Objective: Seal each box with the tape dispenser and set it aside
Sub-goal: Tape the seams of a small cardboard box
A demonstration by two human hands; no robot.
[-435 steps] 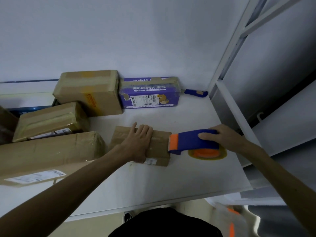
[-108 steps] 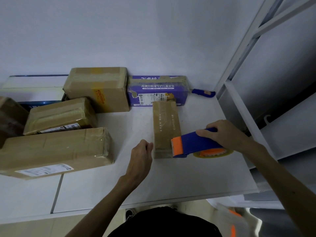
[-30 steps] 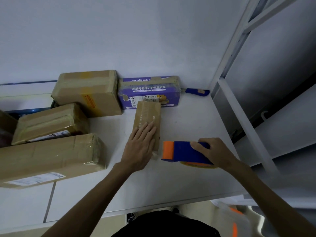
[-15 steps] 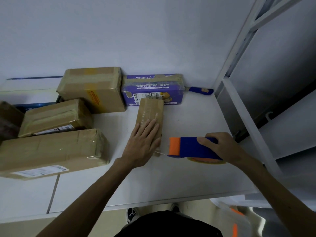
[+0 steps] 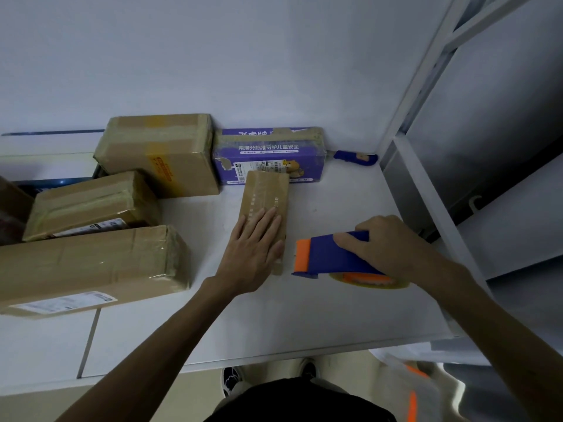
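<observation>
Pressing the left hand (image 5: 254, 251) flat on the near end of the small brown box (image 5: 268, 190), fingers straight and together. Lying lengthwise mid-table (image 5: 304, 315), far end right up against the purple carton (image 5: 268, 153) by the wall. Gripping the tape dispenser (image 5: 329, 257) in the right hand (image 5: 387, 245), fingers curled over the blue top, orange end just beside the box's near corner. Over on the left: three taped brown boxes (image 5: 91, 263), close together.
</observation>
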